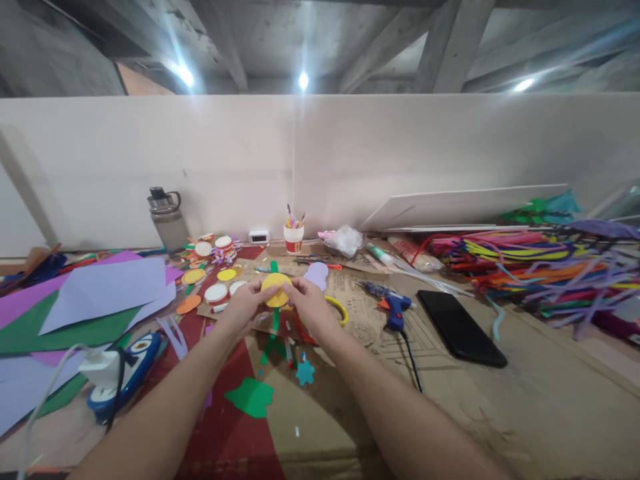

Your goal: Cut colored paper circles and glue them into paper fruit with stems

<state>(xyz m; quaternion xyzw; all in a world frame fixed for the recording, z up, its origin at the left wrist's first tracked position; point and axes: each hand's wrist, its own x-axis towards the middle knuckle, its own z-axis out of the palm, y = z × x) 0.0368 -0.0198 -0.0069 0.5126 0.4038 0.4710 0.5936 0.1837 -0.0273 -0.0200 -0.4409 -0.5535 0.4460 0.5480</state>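
Note:
Both hands hold one yellow paper disc (276, 291) above the middle of the table. My left hand (245, 303) grips its left side with fingers closed, and my right hand (309, 301) grips its right side. A green paper strip (275, 319) shows above and below the disc; whether it is joined to it I cannot tell. Beyond my right hand lies a lilac scalloped paper piece (317, 275). Yellow-handled scissors (340, 309) are partly hidden by the right hand. White round lids (216, 293) sit left of my left hand. Below are a blue paper flower (305, 372) and a green scrap (251, 397).
A blue glue gun (393, 307) with a cord and a black phone (460, 327) lie to the right. Colourful pipe cleaners (530, 267) pile up far right. A power strip (131, 373), coloured paper sheets (110, 287) and a bottle (167, 223) are left. A pen cup (294, 239) stands behind.

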